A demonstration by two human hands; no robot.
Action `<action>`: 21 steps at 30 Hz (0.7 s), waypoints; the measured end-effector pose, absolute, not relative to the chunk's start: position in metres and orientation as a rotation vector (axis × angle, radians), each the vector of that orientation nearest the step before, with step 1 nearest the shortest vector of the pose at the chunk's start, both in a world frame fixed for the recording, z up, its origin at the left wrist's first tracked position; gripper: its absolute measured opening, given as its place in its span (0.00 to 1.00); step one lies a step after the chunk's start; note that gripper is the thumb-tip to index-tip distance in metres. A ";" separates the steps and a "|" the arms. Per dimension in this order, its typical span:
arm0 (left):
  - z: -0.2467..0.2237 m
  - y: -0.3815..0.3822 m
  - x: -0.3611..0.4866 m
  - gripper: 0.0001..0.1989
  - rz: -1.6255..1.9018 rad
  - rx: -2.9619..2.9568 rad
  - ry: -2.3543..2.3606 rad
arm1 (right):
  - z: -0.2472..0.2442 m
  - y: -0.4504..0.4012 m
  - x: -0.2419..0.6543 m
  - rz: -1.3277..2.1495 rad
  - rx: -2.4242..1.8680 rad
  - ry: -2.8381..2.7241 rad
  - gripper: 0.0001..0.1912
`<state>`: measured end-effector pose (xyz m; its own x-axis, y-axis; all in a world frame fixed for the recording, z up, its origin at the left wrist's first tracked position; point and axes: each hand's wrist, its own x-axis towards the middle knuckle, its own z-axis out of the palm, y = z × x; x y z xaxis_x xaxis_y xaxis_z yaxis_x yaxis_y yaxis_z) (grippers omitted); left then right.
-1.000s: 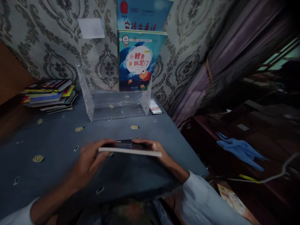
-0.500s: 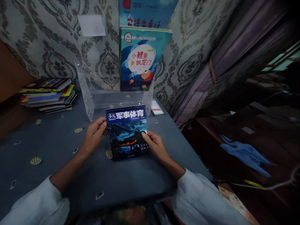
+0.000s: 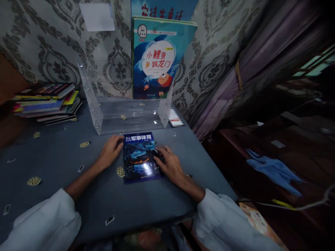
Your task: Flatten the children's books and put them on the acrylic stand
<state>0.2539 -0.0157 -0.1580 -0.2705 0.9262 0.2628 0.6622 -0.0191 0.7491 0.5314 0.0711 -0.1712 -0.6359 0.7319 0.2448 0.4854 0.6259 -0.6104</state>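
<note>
A dark blue book [image 3: 141,157] with a tank on its cover lies flat on the blue-grey tablecloth [image 3: 99,198]. My left hand [image 3: 112,151] rests at its upper left edge, fingertips touching the edge and fingers close together. Over the right edge is my right hand [image 3: 170,164], its fingers spread and the fingertips at the cover. Behind the book stands a clear acrylic rack [image 3: 128,123]. It holds a teal book [image 3: 157,62] with a red fish, in front of a taller blue book [image 3: 162,9].
A stack of books [image 3: 47,104] sits at the back left. Patterned wall covering [image 3: 104,62] and a purple curtain [image 3: 220,97] lie behind the table. To the right, a blue cloth [image 3: 274,170] lies on a dark red surface, with a cable near it.
The dark blue book, earlier tilted up between both hands, now lies flat on the table. My right hand's fingers have loosened and spread. The view has shifted slightly.
</note>
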 end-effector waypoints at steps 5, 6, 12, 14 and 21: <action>-0.164 -0.020 0.265 0.17 0.999 1.888 2.012 | -0.174 0.068 0.532 0.585 -0.900 -2.445 0.11; -0.165 -0.021 0.266 0.17 0.931 1.952 2.053 | -0.172 0.068 0.532 0.575 -0.896 -2.460 0.11; -0.166 -0.015 0.263 0.19 0.662 2.174 2.191 | -0.159 0.070 0.529 0.454 -0.926 -2.591 0.11; -0.165 -0.013 0.262 0.20 0.613 2.194 2.220 | -0.154 0.072 0.525 0.399 -0.922 -2.616 0.11; -0.168 -0.011 0.265 0.23 0.509 2.275 2.225 | -0.147 0.082 0.494 0.374 -0.608 -2.687 0.14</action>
<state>0.2649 -0.0112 -0.1683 -0.0018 0.9604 0.2785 0.9860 -0.0447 0.1604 0.4941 0.0820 -0.1466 -0.8431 0.4562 0.2848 0.3613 0.8727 -0.3285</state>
